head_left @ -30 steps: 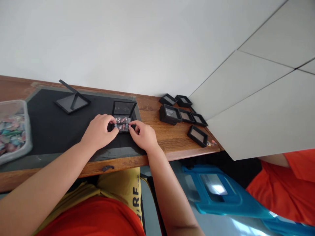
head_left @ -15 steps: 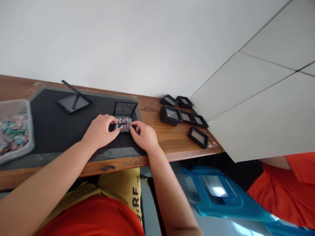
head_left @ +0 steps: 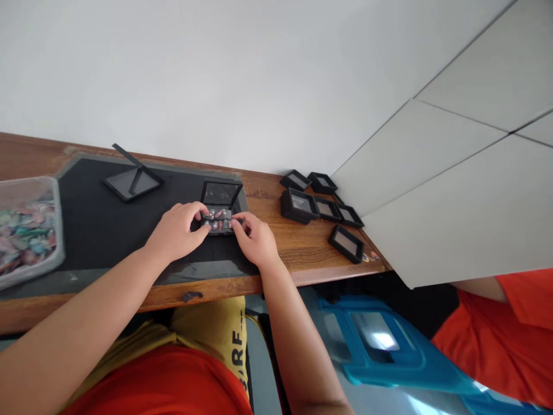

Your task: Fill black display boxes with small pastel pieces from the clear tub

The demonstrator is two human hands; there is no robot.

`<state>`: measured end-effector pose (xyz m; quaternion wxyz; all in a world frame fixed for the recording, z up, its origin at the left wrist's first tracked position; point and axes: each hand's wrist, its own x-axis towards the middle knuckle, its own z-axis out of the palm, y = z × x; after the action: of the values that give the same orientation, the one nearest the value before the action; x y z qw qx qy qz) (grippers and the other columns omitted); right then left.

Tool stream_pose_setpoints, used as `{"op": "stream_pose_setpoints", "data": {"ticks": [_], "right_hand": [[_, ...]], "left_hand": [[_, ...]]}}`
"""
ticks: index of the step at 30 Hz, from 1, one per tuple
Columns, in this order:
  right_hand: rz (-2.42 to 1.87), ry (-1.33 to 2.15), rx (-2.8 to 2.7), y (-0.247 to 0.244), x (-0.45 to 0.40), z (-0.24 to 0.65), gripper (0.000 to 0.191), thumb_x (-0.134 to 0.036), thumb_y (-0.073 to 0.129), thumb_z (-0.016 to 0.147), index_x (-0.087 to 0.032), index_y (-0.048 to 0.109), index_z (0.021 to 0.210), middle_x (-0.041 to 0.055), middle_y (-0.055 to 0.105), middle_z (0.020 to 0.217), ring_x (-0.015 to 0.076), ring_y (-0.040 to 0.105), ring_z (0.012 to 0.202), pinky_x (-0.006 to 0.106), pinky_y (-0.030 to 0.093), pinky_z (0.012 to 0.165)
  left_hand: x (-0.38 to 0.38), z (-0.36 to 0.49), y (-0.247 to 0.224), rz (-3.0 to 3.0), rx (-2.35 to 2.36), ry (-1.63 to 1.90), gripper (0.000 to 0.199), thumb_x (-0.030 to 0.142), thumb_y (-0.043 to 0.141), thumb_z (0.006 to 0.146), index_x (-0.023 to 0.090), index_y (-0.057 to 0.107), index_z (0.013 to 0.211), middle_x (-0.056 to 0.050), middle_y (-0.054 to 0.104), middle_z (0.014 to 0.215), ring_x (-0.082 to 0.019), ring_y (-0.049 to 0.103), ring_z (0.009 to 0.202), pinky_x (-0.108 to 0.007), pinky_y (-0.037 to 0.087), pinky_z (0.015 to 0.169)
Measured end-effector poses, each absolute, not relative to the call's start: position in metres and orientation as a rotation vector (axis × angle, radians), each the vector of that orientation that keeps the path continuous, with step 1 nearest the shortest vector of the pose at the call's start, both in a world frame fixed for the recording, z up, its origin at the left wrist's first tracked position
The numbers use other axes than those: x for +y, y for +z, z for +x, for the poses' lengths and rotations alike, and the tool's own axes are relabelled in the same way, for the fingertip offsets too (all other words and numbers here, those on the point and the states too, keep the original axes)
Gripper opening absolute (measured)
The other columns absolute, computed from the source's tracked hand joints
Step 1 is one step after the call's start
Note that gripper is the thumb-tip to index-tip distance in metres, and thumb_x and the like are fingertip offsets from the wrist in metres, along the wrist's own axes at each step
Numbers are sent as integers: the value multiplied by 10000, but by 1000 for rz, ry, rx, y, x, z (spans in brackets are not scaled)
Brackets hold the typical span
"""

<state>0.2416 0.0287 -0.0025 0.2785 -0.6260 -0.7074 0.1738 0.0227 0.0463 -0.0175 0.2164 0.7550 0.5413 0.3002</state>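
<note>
A small black case [head_left: 219, 193] stands with its clear lid raised on the dark mat, and several shiny press-on nails [head_left: 220, 225] lie in two rows inside it. My left hand [head_left: 181, 229] is at the case's left side, thumb and forefinger bent around its edge and over the nearest nails. At the right side, my right hand [head_left: 254, 237] has its thumb and forefinger close together on the edge by the last nails. Whether a nail is pinched between the fingertips of either hand is too small to tell.
A clear tub [head_left: 32, 230] of colourful nails stands at the left. Behind my left hand lies an open black case [head_left: 133, 181]. Several black boxes [head_left: 302, 204] sit on the right of the wooden table [head_left: 302, 253]. A blue stool [head_left: 389, 346] and a person's red clothing [head_left: 488, 346] are lower right.
My right thumb and forefinger have shifted slightly at the case's right edge. The left hand holds nearly the same place. The whole view has moved a little.
</note>
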Motion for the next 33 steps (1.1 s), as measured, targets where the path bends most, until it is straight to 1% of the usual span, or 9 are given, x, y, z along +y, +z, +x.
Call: {"op": "stream_pose_setpoints", "data": {"ticks": [4,7,11,13,16,19,25,29,33], "right_hand": [[-1557,480,-1715,-10,33,245,304,-471,556,993,-223,731,1011,-11,652,703,147,574,630,275,405,629],[-1477,490,-1526,-8,45,245,310,-460,540,987,-208,706,1058,22,684,796,157,602,689,272,468,657],[-1322,389,-1527,14,78,244,343,-372,560,983,-199,669,1258,85,751,1123,168,671,924,279,539,855],[-1243,368,-1627,24,98,240,337,-367,550,1005,-194,692,1257,105,734,1289,173,682,1045,295,525,981],[-1287,422,-1709,24,121,233,380,-416,454,1072,-207,762,1149,89,771,1236,192,685,1177,321,494,1080],[-1307,449,-1717,12,129,228,544,-495,342,1107,-211,803,1044,84,801,1118,216,707,1143,358,499,1076],[-1273,503,-1713,3,126,237,432,-527,516,1011,-205,774,886,61,770,965,223,705,1000,336,520,970],[-1225,596,-1731,7,123,240,416,-552,556,956,-204,673,760,26,664,806,195,644,869,305,505,849],[-1147,699,-1773,10,119,240,430,-572,566,941,-210,598,709,14,626,757,182,612,825,306,490,833]], "left_hand": [[47,22,-20,2039,1512,860,286,339,601,880,232,613,1145,-78,702,1053,-288,642,1013,-444,502,912],[48,23,-21,2011,1524,880,299,326,593,886,222,609,1166,-77,716,1045,-285,646,1009,-442,508,919],[50,24,-24,1964,1559,921,354,387,541,944,187,589,1232,-101,730,1040,-308,656,1045,-468,518,944],[51,24,-26,1961,1561,940,362,380,504,966,171,587,1249,-115,733,1060,-316,657,1077,-480,518,976],[52,24,-28,1965,1574,955,334,339,456,986,171,596,1238,-127,738,1092,-316,660,1089,-484,521,997],[53,24,-28,1978,1586,945,297,306,479,975,184,606,1214,-119,745,1092,-310,658,1093,-478,518,1006],[52,22,-24,1972,1582,894,237,303,620,896,225,637,1119,-66,760,1027,-287,661,1019,-454,520,940],[50,20,-21,1944,1619,907,140,309,550,925,243,631,1018,-55,748,994,-261,677,960,-407,518,869],[47,21,-17,1981,1660,883,118,274,455,924,251,555,866,-56,695,904,-263,653,889,-397,474,800]]}}
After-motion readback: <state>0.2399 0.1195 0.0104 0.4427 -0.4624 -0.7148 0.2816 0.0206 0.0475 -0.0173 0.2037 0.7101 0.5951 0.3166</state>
